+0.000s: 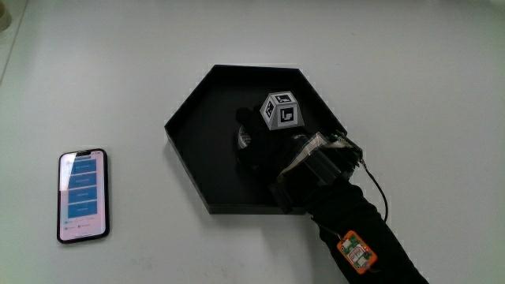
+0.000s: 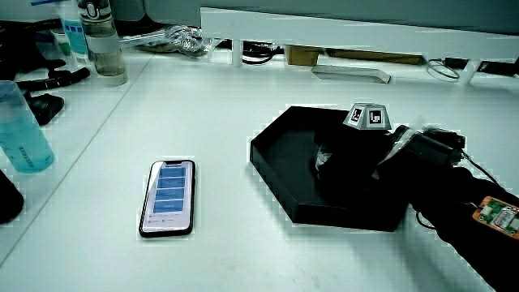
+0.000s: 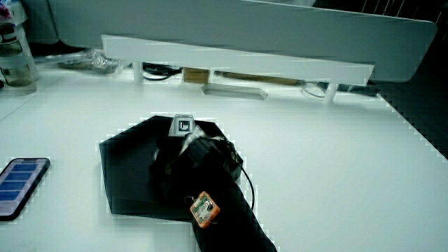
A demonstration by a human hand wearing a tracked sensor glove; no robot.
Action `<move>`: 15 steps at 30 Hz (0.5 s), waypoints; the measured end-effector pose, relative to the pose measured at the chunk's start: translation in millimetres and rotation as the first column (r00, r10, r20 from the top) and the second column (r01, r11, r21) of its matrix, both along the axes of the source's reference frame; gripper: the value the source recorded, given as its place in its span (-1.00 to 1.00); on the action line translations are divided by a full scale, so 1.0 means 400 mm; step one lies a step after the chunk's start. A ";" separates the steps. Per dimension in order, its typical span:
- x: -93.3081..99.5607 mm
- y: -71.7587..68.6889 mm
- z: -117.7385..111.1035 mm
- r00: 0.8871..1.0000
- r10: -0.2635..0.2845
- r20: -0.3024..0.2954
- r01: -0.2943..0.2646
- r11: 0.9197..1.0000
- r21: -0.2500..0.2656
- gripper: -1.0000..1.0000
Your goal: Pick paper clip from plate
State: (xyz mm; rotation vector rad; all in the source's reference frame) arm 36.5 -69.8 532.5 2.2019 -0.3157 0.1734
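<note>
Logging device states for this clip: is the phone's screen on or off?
On. The phone lies flat, face up on the table beside the black plate, its screen lit with blue rows in the main view and in both side views.

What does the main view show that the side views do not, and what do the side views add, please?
Only the main view shows the full hexagonal outline of the black plate from above. Only a side view shows the clear bottle, the blue bottle and the low partition. All share the hand inside the plate, with its cube, and the phone beside the plate. No paper clip is visible anywhere.
</note>
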 end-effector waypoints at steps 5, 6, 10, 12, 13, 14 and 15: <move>-0.002 -0.004 -0.004 1.000 -0.006 -0.005 0.006 1.000 0.011 1.00; -0.002 -0.006 -0.008 1.000 -0.007 0.002 0.007 1.000 0.014 1.00; 0.006 -0.016 -0.029 1.000 0.001 0.012 -0.001 1.000 0.030 1.00; 0.009 -0.021 -0.042 1.000 0.005 0.007 -0.005 0.999 0.043 1.00; 0.010 -0.024 -0.049 1.000 0.002 0.024 -0.003 0.999 0.051 1.00; 0.013 -0.028 -0.055 0.999 0.007 0.039 -0.009 0.999 0.046 1.00; 0.018 -0.033 -0.061 0.999 0.019 0.037 -0.021 0.998 0.062 1.00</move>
